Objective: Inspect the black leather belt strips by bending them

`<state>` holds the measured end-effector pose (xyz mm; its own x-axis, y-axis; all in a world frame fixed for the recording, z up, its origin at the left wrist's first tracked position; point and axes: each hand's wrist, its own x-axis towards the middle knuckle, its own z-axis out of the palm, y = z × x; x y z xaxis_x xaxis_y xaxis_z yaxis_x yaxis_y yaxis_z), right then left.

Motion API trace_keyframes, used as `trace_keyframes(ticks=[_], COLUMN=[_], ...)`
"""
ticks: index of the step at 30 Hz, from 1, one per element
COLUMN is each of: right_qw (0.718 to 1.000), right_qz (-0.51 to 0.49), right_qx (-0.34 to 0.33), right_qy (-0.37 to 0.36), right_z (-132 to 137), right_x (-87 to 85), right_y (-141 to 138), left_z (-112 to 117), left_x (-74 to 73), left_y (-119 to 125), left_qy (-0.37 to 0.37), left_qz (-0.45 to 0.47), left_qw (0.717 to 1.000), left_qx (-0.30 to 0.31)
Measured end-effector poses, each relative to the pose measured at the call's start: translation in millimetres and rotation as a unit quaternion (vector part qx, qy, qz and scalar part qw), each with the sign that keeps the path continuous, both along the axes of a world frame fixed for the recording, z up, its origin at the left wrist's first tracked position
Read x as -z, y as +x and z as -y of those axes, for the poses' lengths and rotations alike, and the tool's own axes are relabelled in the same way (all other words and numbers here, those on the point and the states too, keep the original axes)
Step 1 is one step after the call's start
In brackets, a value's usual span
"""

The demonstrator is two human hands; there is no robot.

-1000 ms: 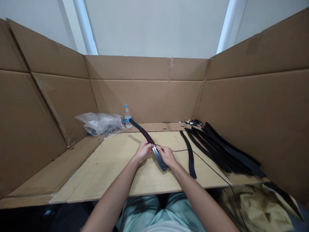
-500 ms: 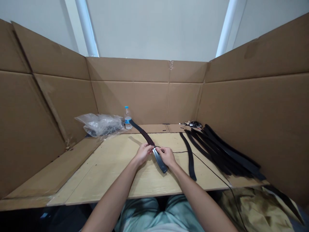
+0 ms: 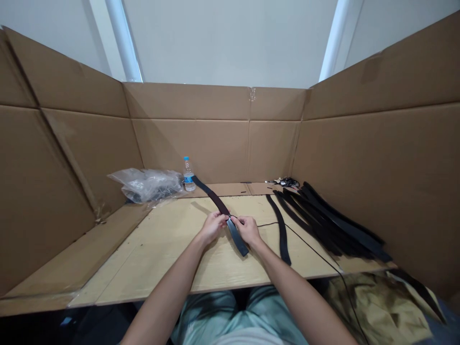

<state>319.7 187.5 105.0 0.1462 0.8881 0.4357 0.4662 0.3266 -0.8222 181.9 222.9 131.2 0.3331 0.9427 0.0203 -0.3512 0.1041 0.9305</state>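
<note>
The grip is two-handed: left hand (image 3: 213, 228) and right hand (image 3: 247, 230) pinch the dark strip (image 3: 232, 228) near mid-length over the desk (image 3: 161, 254), its long axis slanting between them, far-left to near-right.

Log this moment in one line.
left hand: pinching curved dark strip; right hand: pinching its middle, black cord alongside; right: loose strip, strip pile; back left: plastic bag, blue-capped bottle

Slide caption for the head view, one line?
Left hand and right hand handle a dark curved strip over a pale tabletop, more strips piled at right.
</note>
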Motion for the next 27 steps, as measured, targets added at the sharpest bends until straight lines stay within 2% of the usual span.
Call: trace_keyframes(ticks=[7, 15, 22, 27], right_qw=[1.0, 0.998, 0.998, 0.994], right_qz=[0.02, -0.032, -0.035, -0.065], right_qx=[0.012, -0.05, -0.039, -0.076], right_qy=[-0.007, -0.035, -0.028, -0.048], right_z=[1.4, 0.9, -3.2, -2.1], right_x=[-1.2, -2.8, 2.9, 1.2], right_y=[1.2, 2.2, 6.7, 5.0], left_z=[-1.9, -4.1, -2.7, -3.0], left_x=[2.1, 4.1, 2.6, 3.1], left_y=[0.3, -0.1, -0.8, -2.1], left_qy=[0.001, 0.001, 0.003, 0.009], left_qz=[-0.012, -0.012, -0.014, -0.017], left_qw=[1.0, 1.0, 1.0, 1.0], left_qx=[0.0, -0.006, -0.005, -0.005])
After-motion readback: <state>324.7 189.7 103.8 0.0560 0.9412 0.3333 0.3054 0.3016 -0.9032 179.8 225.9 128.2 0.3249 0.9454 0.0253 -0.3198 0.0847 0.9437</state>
